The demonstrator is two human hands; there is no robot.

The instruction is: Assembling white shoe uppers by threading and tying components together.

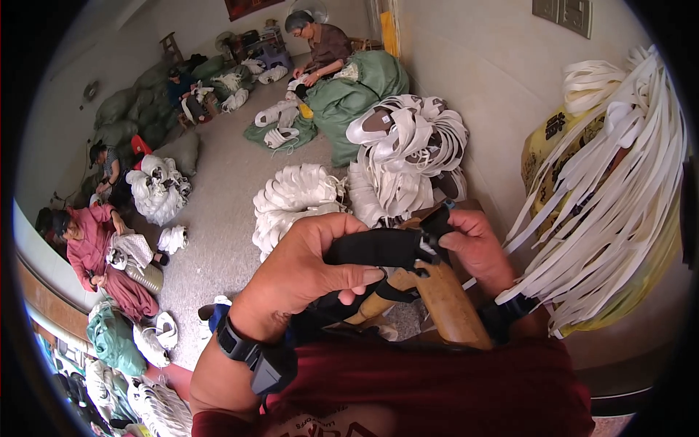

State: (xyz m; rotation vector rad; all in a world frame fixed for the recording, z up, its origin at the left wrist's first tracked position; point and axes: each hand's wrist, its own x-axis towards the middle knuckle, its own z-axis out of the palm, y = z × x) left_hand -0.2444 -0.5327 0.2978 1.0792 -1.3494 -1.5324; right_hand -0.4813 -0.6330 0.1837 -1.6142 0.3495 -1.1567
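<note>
My left hand (309,255) is closed on a black fabric piece (373,247), thumb on its lower edge and fingers mostly behind it. At the piece's right end, my right hand (473,240) pinches a dark flap (435,221) between thumb and fingers. A bit of white shows where the two dark parts meet; its kind is too small to tell. Just below stands a light wooden post (453,302) with a rounded top, and a second wooden bar (378,300) slants beside it, partly hidden by the black material.
White straps (611,167) hang on the right by the wall. Beyond my hands are stacked white shoe parts (298,193) and brown-soled ones (419,138). Green sacks (364,91) stand near a seated person (320,51). Other people, one in pink (98,247), sit along the left.
</note>
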